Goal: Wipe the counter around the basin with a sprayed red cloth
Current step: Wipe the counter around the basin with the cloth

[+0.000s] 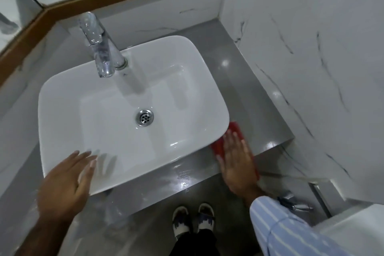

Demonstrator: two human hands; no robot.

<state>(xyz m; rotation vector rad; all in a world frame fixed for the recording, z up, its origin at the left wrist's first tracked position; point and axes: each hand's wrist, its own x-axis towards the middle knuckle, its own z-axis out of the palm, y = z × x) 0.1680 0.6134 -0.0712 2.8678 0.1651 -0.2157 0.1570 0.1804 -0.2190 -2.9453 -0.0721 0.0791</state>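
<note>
A white rectangular basin sits on a grey counter. My right hand lies flat, fingers spread, pressing a red cloth onto the counter at the basin's front right corner; most of the cloth is hidden under the hand. My left hand hovers open over the basin's front left corner, holding nothing. The counter strip in front of the basin looks wet and shiny.
A chrome tap rises behind the basin. A marble-patterned wall closes the counter on the right. A wood-framed mirror runs along the back. My feet in sandals stand below the counter edge. A white toilet is at lower right.
</note>
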